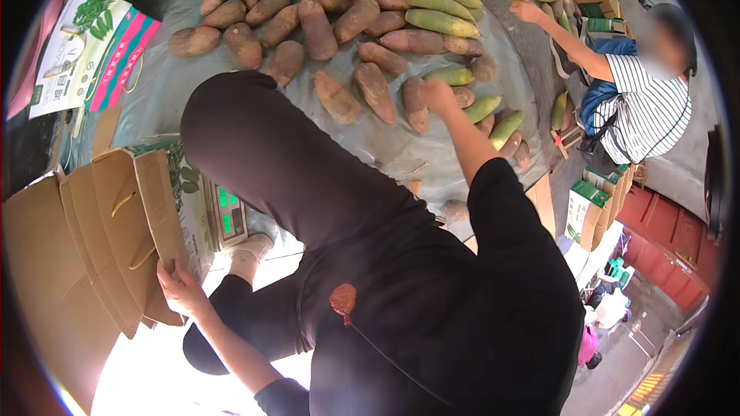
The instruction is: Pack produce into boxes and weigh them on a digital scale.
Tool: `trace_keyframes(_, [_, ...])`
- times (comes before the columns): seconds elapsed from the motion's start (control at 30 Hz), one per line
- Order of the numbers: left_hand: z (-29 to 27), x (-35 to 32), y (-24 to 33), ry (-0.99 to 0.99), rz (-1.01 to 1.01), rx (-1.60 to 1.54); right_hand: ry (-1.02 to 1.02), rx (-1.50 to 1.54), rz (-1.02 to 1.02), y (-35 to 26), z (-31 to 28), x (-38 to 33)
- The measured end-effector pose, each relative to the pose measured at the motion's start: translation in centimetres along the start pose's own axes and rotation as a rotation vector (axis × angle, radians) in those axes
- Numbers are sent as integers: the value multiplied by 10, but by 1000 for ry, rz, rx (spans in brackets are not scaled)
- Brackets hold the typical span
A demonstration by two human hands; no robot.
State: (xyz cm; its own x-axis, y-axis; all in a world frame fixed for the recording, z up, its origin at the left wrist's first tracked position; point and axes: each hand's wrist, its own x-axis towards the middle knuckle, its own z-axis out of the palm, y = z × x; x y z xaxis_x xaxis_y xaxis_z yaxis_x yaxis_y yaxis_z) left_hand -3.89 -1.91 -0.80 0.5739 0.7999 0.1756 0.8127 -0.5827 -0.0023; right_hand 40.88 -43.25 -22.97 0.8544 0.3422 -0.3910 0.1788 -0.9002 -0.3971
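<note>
from the head view, my right hand (438,96) is stretched out over the grey sheet (385,142) that carries the produce, fingers curled together at the top end of a reddish-brown sweet potato (415,105) lying near the sheet's near edge. i can't tell whether the hand truly grips it or only rests on it. my left hand (179,286) is down at the lower left, closed on the lower edge of a stack of flat brown cardboard bags (100,231), thumb on the front and the fingers hidden behind.

the grey sheet is spread low, and the sweet potatoes lie in loose rows from its far left corner to its middle. green, elongated fruits (435,21) lie along the far right edge and run down the right side. i count roughly thirty potatoes and about fifteen green fruits, though the far ones bunch up and i can't be exact. the cardboard bags number three or four, with yellow cord handles.

a small weighing scale with a green lit display (228,212) sits just beside the bags, close to my white shoe (248,253). printed cartons lie flat off the sheet's left edge (77,50). at the right edge, another person in a striped shirt (644,108) reaches one hand (526,10) to the green fruits. red doors (663,250) stand behind that person.
</note>
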Motion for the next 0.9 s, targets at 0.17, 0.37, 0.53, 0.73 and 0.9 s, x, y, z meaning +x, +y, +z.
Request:
trace_keyframes(0.17, [33, 7, 18, -28, 12, -50, -130, 47, 548, 142, 69, -41])
trace_keyframes(0.37, [3, 3, -8, -18, -18, 30, -207, 864, 687, 40, 59, -57])
trace_keyframes(0.53, [32, 10, 22, -64, -25, -46, -231, 659, 780, 169, 37, -76])
trace_keyframes(0.73, [10, 3, -1, -32, -26, 42, 224, 1098, 1258, 143, 48, -53])
trace_keyframes(0.9, [24, 7, -1, -101, -105, 41, 448, 1261, 1361, 176, 30, -36])
